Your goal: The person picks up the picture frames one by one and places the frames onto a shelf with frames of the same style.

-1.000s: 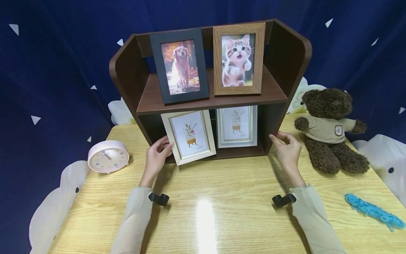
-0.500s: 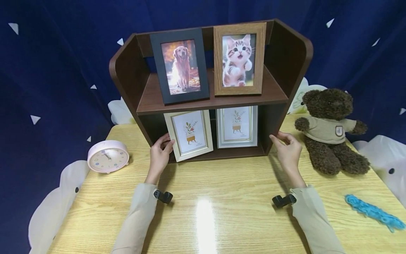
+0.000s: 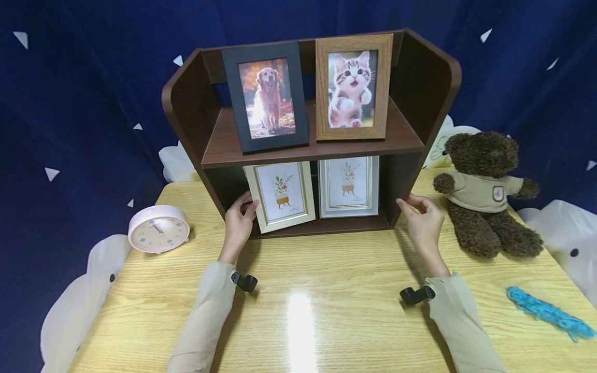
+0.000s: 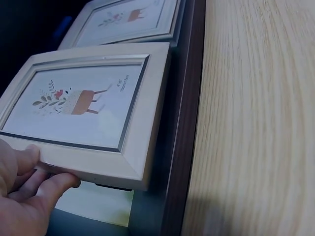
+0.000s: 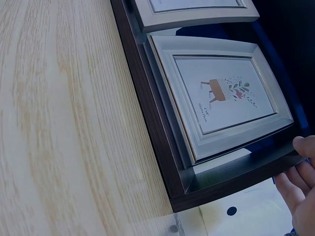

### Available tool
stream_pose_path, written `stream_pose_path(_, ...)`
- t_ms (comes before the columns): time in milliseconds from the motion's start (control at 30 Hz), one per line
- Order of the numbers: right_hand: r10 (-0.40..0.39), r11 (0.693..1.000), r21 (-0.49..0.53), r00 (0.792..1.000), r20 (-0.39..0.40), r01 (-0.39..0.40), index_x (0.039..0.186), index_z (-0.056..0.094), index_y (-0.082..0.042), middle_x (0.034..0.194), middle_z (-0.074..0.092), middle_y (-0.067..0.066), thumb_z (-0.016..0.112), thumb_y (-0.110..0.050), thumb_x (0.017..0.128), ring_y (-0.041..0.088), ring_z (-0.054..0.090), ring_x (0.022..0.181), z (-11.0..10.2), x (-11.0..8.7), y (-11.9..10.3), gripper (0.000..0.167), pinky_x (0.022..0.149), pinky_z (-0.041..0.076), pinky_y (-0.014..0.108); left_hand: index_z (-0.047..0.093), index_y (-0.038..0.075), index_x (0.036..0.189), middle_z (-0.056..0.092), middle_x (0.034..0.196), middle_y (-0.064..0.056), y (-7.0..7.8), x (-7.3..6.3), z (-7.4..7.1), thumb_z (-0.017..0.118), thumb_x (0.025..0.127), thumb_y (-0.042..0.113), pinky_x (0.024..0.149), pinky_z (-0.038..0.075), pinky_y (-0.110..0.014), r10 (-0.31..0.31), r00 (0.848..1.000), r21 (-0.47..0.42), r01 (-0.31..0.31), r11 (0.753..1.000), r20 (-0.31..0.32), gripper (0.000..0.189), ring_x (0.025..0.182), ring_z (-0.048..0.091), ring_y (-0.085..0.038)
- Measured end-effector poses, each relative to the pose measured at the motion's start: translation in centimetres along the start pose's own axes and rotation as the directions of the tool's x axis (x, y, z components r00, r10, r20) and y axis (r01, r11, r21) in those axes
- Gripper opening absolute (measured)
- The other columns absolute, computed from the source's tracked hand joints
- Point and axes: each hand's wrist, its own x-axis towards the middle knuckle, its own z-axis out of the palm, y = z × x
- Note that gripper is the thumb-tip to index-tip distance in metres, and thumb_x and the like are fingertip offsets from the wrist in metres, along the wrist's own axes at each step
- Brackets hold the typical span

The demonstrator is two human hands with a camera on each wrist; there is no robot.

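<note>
A dark brown two-tier shelf (image 3: 406, 141) stands on the table. My left hand (image 3: 240, 221) pinches the left side of a cream picture frame (image 3: 282, 194) with a potted-plant print, in the lower tier. That frame leans back, slightly tilted, its bottom close to the shelf's front edge. In the left wrist view, thumb and fingers (image 4: 56, 189) grip its side edge. To its right stands a white picture frame (image 5: 179, 113) with the same print. My right hand (image 3: 423, 223) holds the shelf's right side panel (image 3: 426, 88) between thumb and fingers.
On the upper tier stand a black frame (image 3: 300, 103) with a dog photo and a wooden frame (image 3: 322, 93) with a kitten photo. A pink clock (image 3: 158, 229) sits left on the table (image 3: 354, 311). To the right are a teddy bear (image 3: 485, 194) and a blue yarn bundle (image 3: 550, 313).
My left hand has moved the cream frame slightly back and right, further into the lower tier, and its tilt has lessened. My right hand keeps its hold on the side panel.
</note>
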Motion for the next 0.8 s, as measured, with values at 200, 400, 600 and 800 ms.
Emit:
stream_pose_path(200,0.002,1.0,0.008,1.0,0.0,-0.001,0.098,0.07,-0.004,0.095,0.071,-0.001,0.078,-0.018,0.079,-0.01,0.059,0.079,0.01,-0.08,0.22,0.025,0.062,0.046,0.006,0.052,-0.005,0.13,0.06,0.116,-0.021,-0.34,0.06,0.13,0.053,0.098,0.01,0.075,0.054,-0.025,0.036,0.999,0.076,-0.035,0.996,-0.015,0.036,0.098,0.06,-0.028)
stream_pose_path(400,0.017,1.0,0.006,1.0,0.001,-0.017,0.097,0.07,-0.006,0.097,0.071,0.002,0.078,-0.019,0.08,-0.009,0.059,0.08,-0.03,-0.2,0.21,0.023,0.063,0.047,0.006,0.052,-0.005,0.129,0.061,0.115,-0.021,-0.54,0.14,0.2,0.051,0.098,0.008,0.066,0.047,-0.013,0.052,0.998,0.117,-0.049,0.992,-0.025,0.034,0.095,0.061,-0.028)
stream_pose_path(600,0.021,1.0,0.01,1.0,0.002,-0.021,0.098,0.071,-0.007,0.097,0.071,0.001,0.078,-0.019,0.08,-0.008,0.058,0.081,0.05,0.04,0.21,0.023,0.067,0.047,0.006,0.052,-0.006,0.13,0.062,0.114,-0.02,-0.57,0.35,0.21,0.051,0.098,0.008,0.063,0.045,-0.012,0.053,0.998,0.132,-0.048,0.99,-0.031,0.035,0.091,0.061,-0.028)
stream_pose_path(800,0.007,1.0,0.011,1.0,0.0,-0.007,0.097,0.071,-0.008,0.097,0.07,0.0,0.078,-0.018,0.08,-0.008,0.058,0.081,0.04,0.08,0.12,0.021,0.067,0.047,0.006,0.05,-0.004,0.132,0.06,0.118,-0.02,-0.48,0.68,0.3,0.05,0.098,0.009,0.065,0.047,-0.019,0.041,0.999,0.16,-0.037,0.986,-0.022,0.036,0.09,0.062,-0.029)
